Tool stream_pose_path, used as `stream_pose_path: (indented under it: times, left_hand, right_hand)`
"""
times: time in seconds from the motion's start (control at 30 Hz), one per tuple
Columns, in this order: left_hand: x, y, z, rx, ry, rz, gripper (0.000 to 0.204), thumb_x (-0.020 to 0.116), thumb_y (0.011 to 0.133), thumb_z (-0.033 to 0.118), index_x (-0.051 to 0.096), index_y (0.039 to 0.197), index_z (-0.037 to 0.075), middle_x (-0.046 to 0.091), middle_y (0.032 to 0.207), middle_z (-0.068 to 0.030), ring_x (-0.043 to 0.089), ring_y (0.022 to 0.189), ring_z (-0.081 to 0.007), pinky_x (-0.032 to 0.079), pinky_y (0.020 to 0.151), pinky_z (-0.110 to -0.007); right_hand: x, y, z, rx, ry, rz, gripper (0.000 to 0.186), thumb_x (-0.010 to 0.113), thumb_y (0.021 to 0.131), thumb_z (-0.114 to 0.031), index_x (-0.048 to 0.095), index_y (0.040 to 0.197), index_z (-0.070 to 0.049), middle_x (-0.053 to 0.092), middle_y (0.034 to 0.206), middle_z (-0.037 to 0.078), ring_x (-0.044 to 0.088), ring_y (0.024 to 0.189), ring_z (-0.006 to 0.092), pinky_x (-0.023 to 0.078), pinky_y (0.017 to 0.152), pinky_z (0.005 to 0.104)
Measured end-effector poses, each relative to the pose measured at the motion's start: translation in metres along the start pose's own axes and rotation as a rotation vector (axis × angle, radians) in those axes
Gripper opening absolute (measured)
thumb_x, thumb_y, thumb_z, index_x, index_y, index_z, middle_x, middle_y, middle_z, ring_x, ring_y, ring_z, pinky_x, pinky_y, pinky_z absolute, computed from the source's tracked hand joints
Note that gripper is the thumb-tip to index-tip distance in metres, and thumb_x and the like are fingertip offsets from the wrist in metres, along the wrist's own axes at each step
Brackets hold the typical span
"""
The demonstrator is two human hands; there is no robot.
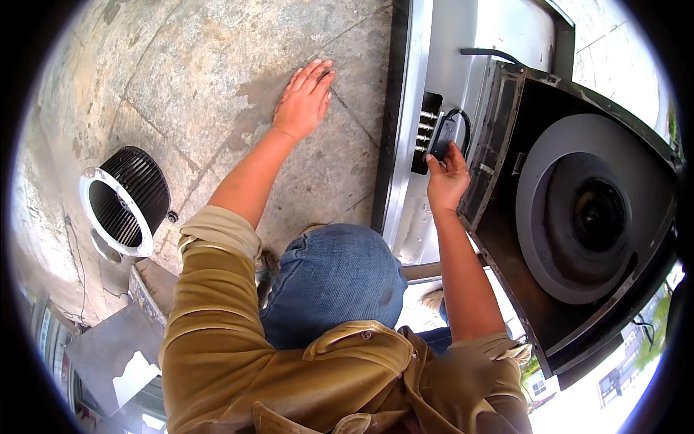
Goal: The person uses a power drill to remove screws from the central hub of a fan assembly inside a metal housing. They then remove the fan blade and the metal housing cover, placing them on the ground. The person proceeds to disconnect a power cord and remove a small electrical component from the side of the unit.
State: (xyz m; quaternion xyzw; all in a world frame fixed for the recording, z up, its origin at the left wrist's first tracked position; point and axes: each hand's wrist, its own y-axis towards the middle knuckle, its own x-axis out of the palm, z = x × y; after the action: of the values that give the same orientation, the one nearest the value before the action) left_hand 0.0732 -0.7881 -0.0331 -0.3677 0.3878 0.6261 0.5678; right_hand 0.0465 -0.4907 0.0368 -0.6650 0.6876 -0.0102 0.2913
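My right hand [450, 179] pinches the lower end of a small dark grey box [445, 132] between thumb and fingers. From the box's upper end a black cable [466, 124] loops round toward the right. Right beside it sits a row of several shiny metal push buttons [425, 134] on a black plate, inside a silver sheet-metal body [450, 36] that looks like a range hood. My left hand [303, 100] holds nothing; its fingers are stretched out over the stained concrete floor [217, 72], and it seems to rest there.
A black fan housing [502, 249] with a round grey inlet ring stands close to my right forearm. At the left a black fan wheel [144, 177] with a pale rim lies on the floor. A grey sheet panel [101, 354] is at the lower left. A black tube [491, 53] juts above the box.
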Motion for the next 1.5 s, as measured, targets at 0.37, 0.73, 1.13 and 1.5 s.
stream_pose_path:
  times: [0.37,0.73,1.13,1.5]
  left_hand:
    - [0.001,0.0,0.0,0.02,-0.009,-0.011,0.038,0.052,0.088,0.013,0.05,0.126,0.008,0.041,0.142,-0.0046,0.034,0.134,-0.0248,0.029,0.11,-0.043]
    - [0.0,-0.002,-0.003,0.014,-0.009,-0.016,0.039,0.052,0.089,0.016,0.05,0.127,0.009,0.04,0.142,-0.0036,0.033,0.134,-0.0231,0.029,0.11,-0.042]
    - [0.003,0.001,0.001,0.015,0.034,-0.049,0.04,0.051,0.087,0.014,0.05,0.126,0.008,0.04,0.142,-0.0062,0.034,0.134,-0.0267,0.029,0.11,-0.044]
    - [0.008,0.007,0.005,0.08,0.078,-0.018,0.039,0.052,0.085,0.013,0.052,0.122,0.004,0.043,0.139,-0.01,0.035,0.132,-0.0312,0.028,0.109,-0.045]
  right_hand:
    - [0.001,-0.005,-0.008,-0.076,-0.22,-0.129,0.051,0.069,0.076,0.005,0.051,0.124,0.011,0.066,0.104,0.016,0.064,0.086,0.0129,0.053,0.07,0.023]
    - [0.001,0.006,0.0,0.018,-0.026,-0.325,0.053,0.063,0.081,0.008,0.045,0.131,0.009,0.06,0.118,0.012,0.06,0.101,0.0164,0.053,0.08,0.0269]
    - [0.002,0.002,-0.004,0.23,0.186,-0.302,0.051,0.063,0.083,0.003,0.046,0.132,0.003,0.06,0.117,0.01,0.06,0.101,0.0155,0.051,0.081,0.0259]
    - [0.01,-0.012,0.009,0.055,0.195,-0.041,0.041,0.068,0.079,0.001,0.061,0.119,0.0,0.066,0.104,0.014,0.063,0.089,0.0133,0.052,0.075,0.0238]
